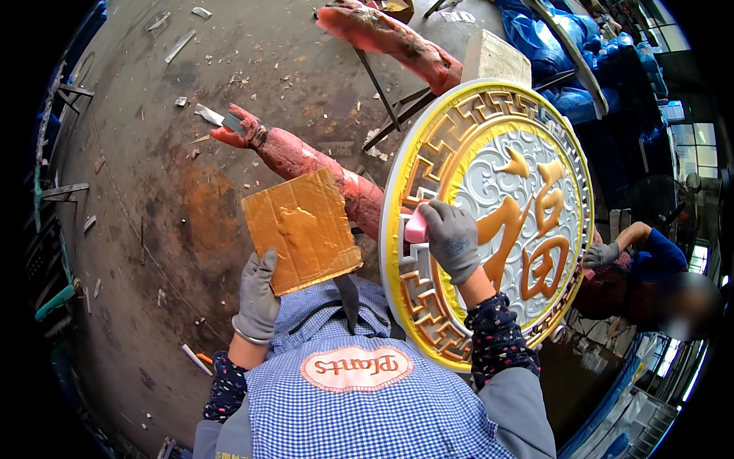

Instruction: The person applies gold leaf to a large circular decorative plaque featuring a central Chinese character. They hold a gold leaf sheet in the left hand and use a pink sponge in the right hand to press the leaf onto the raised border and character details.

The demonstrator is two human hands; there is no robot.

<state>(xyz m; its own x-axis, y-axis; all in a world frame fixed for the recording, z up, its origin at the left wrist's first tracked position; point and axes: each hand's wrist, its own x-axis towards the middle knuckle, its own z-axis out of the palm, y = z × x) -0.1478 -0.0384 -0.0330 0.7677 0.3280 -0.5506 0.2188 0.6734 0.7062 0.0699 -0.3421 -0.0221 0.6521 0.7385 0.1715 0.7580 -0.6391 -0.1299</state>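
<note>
My left hand (258, 298), in a grey glove, grips the lower left edge of a cardboard square (302, 229) coated with golden-orange paint. My right hand (453, 241), gloved too, is closed on a pink sponge (417, 227), which touches the fretwork border of a large round plaque (394, 268). The disc stands tilted at my right. Its middle has white swirls and a raised orange-gold character (501, 237), with yellow covering along the rim and around the inner ring. Much of the border is gold; the stretch by the sponge shows white patches.
Padded red-wrapped bars (306, 157) on metal legs lie beyond and under the plaque. A pale block (497, 57) sits behind it. At the right, a co-worker's gloved hand (602, 255) is at the plaque's far edge. Blue sheeting (573, 46) lies behind; scraps (180, 46) litter the floor.
</note>
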